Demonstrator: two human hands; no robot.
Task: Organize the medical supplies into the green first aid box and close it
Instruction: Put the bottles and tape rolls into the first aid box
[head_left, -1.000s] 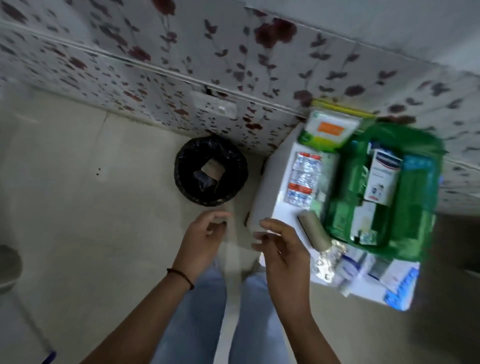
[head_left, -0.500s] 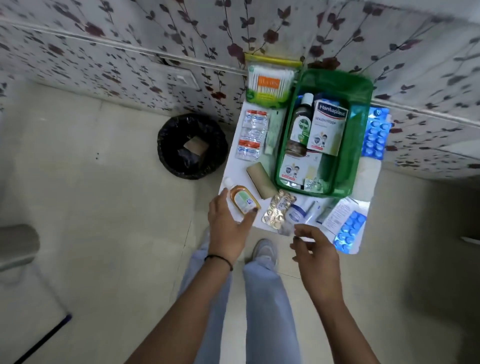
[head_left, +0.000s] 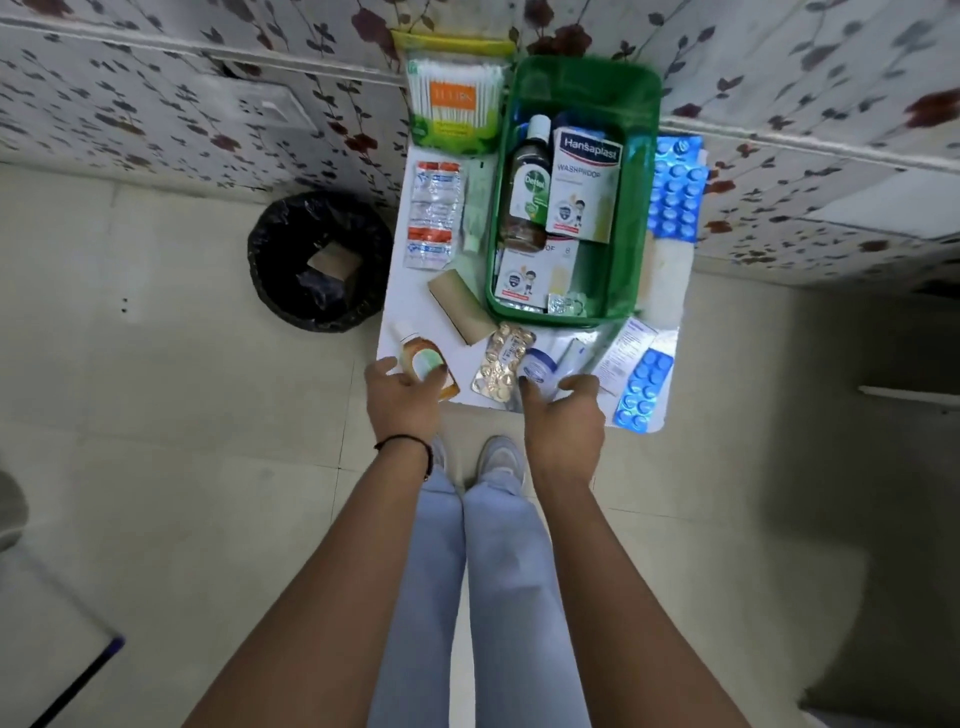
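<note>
The green first aid box (head_left: 631, 218) stands open on a small white table (head_left: 410, 317) against the wall. A brown Dettol bottle (head_left: 527, 192) and two Hansaplast cartons (head_left: 584, 187) lie inside it. My left hand (head_left: 405, 402) is at the table's near left corner, thumb and fingers closed around the lower end of a small orange bottle (head_left: 421, 358) that lies there. My right hand (head_left: 563, 423) hovers open at the near edge, fingertips just short of a small white and blue jar (head_left: 540, 366).
Loose on the table: a cotton bud pack (head_left: 452, 98), pill strips (head_left: 434, 213), a brown roll (head_left: 460, 306), a gold blister pack (head_left: 501, 364), blue blister packs (head_left: 675, 192) and a leaflet (head_left: 623, 353). A black-lined bin (head_left: 319, 260) stands on the floor to the left.
The view has swung from the bin onto the table. Both hands have moved forward to the near edge: the left has closed on the orange bottle, the right has reached toward the jar.
</note>
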